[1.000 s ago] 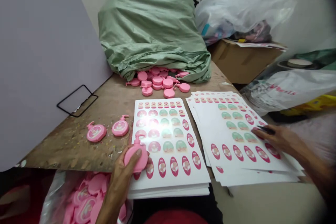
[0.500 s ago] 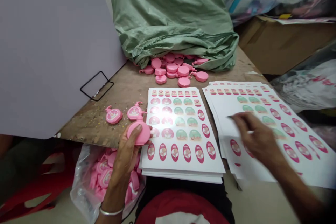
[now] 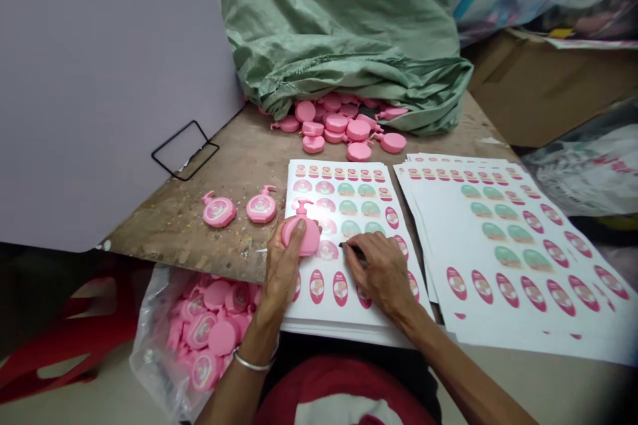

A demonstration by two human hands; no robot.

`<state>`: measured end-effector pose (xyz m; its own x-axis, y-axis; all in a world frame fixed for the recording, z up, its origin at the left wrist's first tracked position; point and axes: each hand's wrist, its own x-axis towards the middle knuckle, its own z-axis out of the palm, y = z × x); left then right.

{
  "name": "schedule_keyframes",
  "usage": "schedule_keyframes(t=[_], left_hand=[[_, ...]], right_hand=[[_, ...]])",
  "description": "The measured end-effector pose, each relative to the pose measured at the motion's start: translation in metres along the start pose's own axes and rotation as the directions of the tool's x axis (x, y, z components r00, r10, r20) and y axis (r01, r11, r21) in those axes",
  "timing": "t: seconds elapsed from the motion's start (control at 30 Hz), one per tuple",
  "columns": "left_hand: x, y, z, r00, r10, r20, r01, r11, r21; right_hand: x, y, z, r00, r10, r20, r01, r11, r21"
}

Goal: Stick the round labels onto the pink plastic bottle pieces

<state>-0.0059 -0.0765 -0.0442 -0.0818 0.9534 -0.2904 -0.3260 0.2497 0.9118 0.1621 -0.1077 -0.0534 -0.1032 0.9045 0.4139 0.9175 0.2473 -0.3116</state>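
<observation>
My left hand (image 3: 282, 259) is closed round a pink toy pump bottle (image 3: 304, 234), its nozzle up and its plain round face showing no sticker. It hovers over the left side of a sticker sheet (image 3: 319, 320), which tops a stack of paper. My right hand (image 3: 379, 272) rests low on the same sheet, fingers pinched on a small dark pointed tool (image 3: 341, 246). The tip is beside a pink round sticker (image 3: 327, 251); most of the tool is hidden by the fingers. Two stickered pump bottles, one left (image 3: 219, 211) and one right (image 3: 261, 208), lie left of the sheet.
A green cloth sack (image 3: 343, 6) stands at the back, with plain pink bottles (image 3: 358, 129) spilling out. Partly used sticker sheets (image 3: 433, 246) lie at right. A clear bag (image 3: 154, 325) of pink bottles hangs below the table edge. A black wire stand (image 3: 185, 149) sits left.
My right hand has come left from the right-hand sheets onto the middle stack. My left hand has moved the pink bottle right, over the sheet, away from the two stickered ones.
</observation>
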Motion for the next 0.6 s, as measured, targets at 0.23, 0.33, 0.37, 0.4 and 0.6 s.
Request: schedule_keyframes(t=[0.23,0.33,0.37,0.4,0.6], left_hand=[[0.0035,-0.0061,-0.0023,1.000,0.018,-0.009,-0.017,0.999,0.048],[0.0030,-0.0072,-0.0022,0.999,0.033,-0.016,-0.032,0.998,0.048],[0.0029,-0.0076,-0.0021,0.999,0.031,-0.016,-0.031,0.999,0.043],[0.0029,-0.0079,-0.0021,1.000,0.026,-0.016,-0.026,0.999,0.036],[0.0020,-0.0049,0.0008,1.000,-0.028,0.000,0.028,0.996,-0.090]], right_hand=[[0.0016,-0.0002,-0.0024,0.999,0.003,0.047,-0.007,0.997,0.075],[0.0016,-0.0002,-0.0024,0.998,0.002,0.062,-0.007,0.997,0.081],[0.0014,-0.0003,-0.0018,0.998,0.002,0.058,-0.007,0.997,0.078],[0.0013,-0.0006,-0.0010,0.999,-0.001,0.049,-0.002,0.998,0.069],[-0.0005,-0.0067,-0.0038,0.981,-0.158,-0.115,0.165,0.985,0.054]])
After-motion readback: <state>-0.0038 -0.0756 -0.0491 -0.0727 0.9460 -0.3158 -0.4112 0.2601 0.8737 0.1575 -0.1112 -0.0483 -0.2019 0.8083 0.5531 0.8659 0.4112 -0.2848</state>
